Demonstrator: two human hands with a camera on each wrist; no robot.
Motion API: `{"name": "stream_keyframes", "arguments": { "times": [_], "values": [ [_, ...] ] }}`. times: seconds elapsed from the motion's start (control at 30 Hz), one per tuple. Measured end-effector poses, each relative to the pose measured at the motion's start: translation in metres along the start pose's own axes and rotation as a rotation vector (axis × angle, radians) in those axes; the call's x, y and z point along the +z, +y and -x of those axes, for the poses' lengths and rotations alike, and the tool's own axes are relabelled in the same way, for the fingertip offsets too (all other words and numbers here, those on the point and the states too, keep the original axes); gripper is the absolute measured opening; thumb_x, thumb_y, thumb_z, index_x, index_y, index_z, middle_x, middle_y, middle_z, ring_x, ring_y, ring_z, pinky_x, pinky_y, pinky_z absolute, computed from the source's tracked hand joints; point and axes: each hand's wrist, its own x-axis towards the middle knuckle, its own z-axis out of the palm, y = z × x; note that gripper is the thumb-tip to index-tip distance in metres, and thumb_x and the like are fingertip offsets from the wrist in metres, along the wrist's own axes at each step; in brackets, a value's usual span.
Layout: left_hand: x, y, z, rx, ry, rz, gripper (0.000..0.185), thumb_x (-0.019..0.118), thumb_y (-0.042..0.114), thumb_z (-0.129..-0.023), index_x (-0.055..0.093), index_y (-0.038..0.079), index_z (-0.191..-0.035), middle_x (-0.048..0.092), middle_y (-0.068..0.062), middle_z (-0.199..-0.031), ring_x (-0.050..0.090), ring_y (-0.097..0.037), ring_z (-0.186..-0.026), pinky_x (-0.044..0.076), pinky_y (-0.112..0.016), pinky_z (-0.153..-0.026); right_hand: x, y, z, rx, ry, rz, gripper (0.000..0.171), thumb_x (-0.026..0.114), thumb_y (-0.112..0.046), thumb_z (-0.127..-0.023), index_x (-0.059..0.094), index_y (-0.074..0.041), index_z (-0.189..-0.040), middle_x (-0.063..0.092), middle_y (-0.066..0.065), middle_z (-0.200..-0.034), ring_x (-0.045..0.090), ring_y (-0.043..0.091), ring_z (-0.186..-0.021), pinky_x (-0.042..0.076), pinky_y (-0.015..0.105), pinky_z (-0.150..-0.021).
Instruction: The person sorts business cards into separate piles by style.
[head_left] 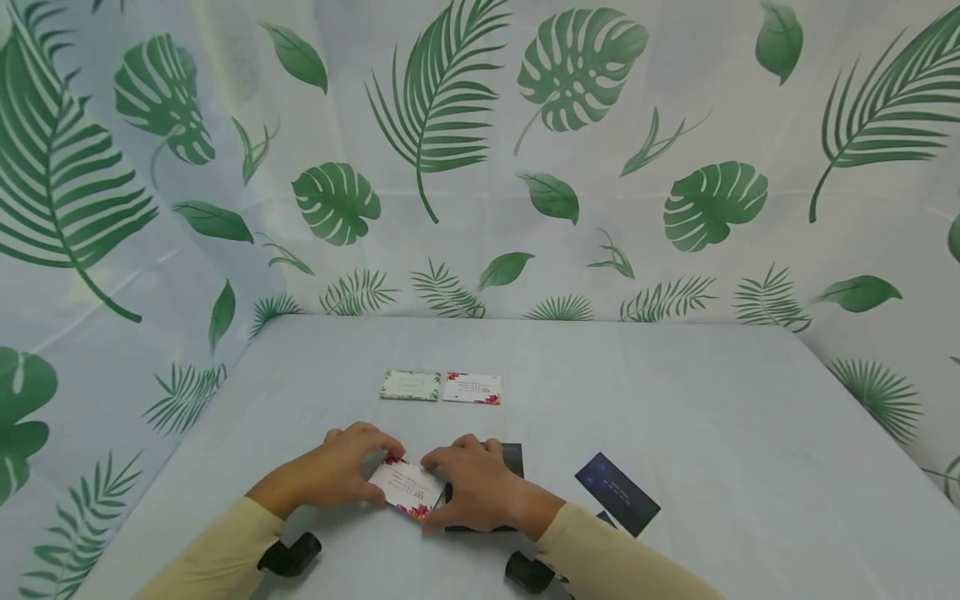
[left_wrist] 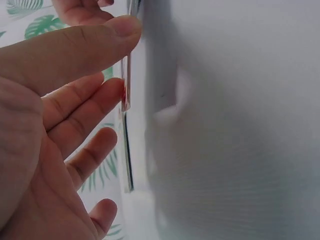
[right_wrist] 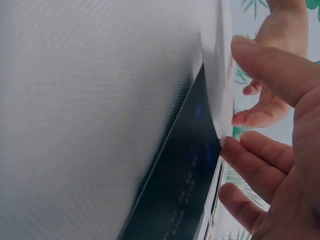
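— Largest first?
— Leaf-print curtain (head_left: 480, 158) on three sides, pale with green palm and monstera shapes. Below it, a light grey surface (head_left: 675, 400) carrying everything else.

— On that surface?
— Toward the far middle, two small cards side by side and just about touching: a green-bordered card (head_left: 410, 385) on the left, a white card with red corners (head_left: 472, 388) on the right. Well apart from both hands. Nearer, off to the right, a dark blue card (head_left: 617, 493) lying askew, close beside the right sleeve. Under the right hand, a stack of black cards (head_left: 513, 457), mostly covered by the knuckles; only a far corner and a bottom edge visible from the head view.

— In the way of anything?
— Between the two hands, nothing. Black stack directly beneath and just right of the held card.

— And the held card?
— Floral card (head_left: 408, 490), white with red flowers at two corners, at the near middle of the surface, lifted between both hands. Left hand (head_left: 341, 467) pinching its left edge, thumb on one side and fingertips on the other, plain from the left wrist view, card (left_wrist: 125, 75) seen edge-on. Right hand (head_left: 472, 492) pinching the right edge likewise, thumb above, fingers below, the card's corner (right_wrist: 220, 100) over a dark card (right_wrist: 185, 175).
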Motion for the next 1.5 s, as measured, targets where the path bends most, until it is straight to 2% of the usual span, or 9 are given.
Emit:
{"name": "stream_keyframes", "arguments": {
  "times": [0.2, 0.4, 0.5, 0.67, 0.9, 1.13, 1.5],
  "values": [
    [-0.004, 0.004, -0.001, -0.075, 0.029, 0.015, 0.049, 0.087, 0.022, -0.077, 0.066, 0.019, -0.122, 0.058, 0.009, -0.119, 0.044, -0.026, -0.124, 0.026, -0.058, -0.099, 0.001, 0.001, -0.001, 0.010, 0.051, -0.008, 0.066, 0.081, -0.053, -0.079, 0.062, -0.018, -0.132, 0.063, -0.009, -0.124, 0.048, 0.020, -0.117, 0.031, 0.048, -0.091],
    [0.000, 0.009, -0.010, -0.131, 0.154, -0.005, 0.051, 0.089, 0.024, -0.075, 0.067, 0.020, -0.120, 0.060, 0.006, -0.121, 0.045, -0.026, -0.126, 0.024, -0.054, -0.099, -0.003, 0.008, -0.001, 0.037, 0.204, -0.051, 0.059, 0.079, -0.044, -0.084, 0.061, -0.013, -0.131, 0.062, 0.002, -0.127, 0.050, 0.025, -0.116, 0.031, 0.051, -0.089],
    [0.003, 0.013, -0.018, -0.138, 0.211, -0.031, 0.052, 0.089, 0.025, -0.076, 0.066, 0.019, -0.122, 0.060, 0.005, -0.121, 0.044, -0.025, -0.126, 0.023, -0.053, -0.100, -0.007, 0.014, 0.000, 0.041, 0.276, -0.025, 0.059, 0.079, -0.040, -0.085, 0.060, -0.012, -0.133, 0.062, 0.005, -0.131, 0.050, 0.027, -0.118, 0.030, 0.052, -0.088],
    [0.002, 0.021, -0.033, -0.126, 0.255, -0.086, 0.053, 0.089, 0.027, -0.076, 0.066, 0.016, -0.123, 0.062, 0.001, -0.123, 0.044, -0.026, -0.126, 0.025, -0.053, -0.097, -0.014, 0.025, 0.001, 0.051, 0.330, 0.001, 0.058, 0.078, -0.037, -0.086, 0.059, -0.011, -0.134, 0.061, 0.008, -0.134, 0.050, 0.030, -0.122, 0.030, 0.054, -0.089],
    [0.003, 0.025, -0.066, -0.087, 0.267, -0.081, 0.054, 0.087, 0.029, -0.078, 0.065, 0.015, -0.126, 0.062, 0.004, -0.122, 0.045, -0.024, -0.126, 0.027, -0.051, -0.095, -0.027, 0.045, -0.005, 0.108, 0.375, -0.018, 0.054, 0.078, -0.027, -0.085, 0.060, -0.010, -0.133, 0.062, 0.009, -0.128, 0.052, 0.032, -0.118, 0.031, 0.055, -0.088],
    [0.004, 0.026, -0.101, -0.086, 0.228, -0.090, 0.046, 0.086, 0.031, -0.081, 0.066, 0.017, -0.121, 0.062, 0.000, -0.127, 0.044, -0.026, -0.128, 0.025, -0.053, -0.096, -0.037, 0.067, -0.011, 0.188, 0.372, -0.027, 0.056, 0.080, -0.031, -0.085, 0.060, -0.009, -0.133, 0.063, 0.012, -0.125, 0.053, 0.032, -0.116, 0.030, 0.055, -0.089],
    [0.002, 0.032, -0.138, -0.093, 0.209, -0.169, 0.048, 0.083, 0.032, -0.084, 0.066, 0.018, -0.126, 0.064, 0.001, -0.123, 0.043, -0.026, -0.128, 0.023, -0.052, -0.095, -0.044, 0.096, -0.028, 0.305, 0.345, -0.024, 0.056, 0.078, -0.032, -0.088, 0.059, -0.011, -0.137, 0.062, 0.013, -0.129, 0.053, 0.034, -0.120, 0.030, 0.055, -0.091]
  ]
}}
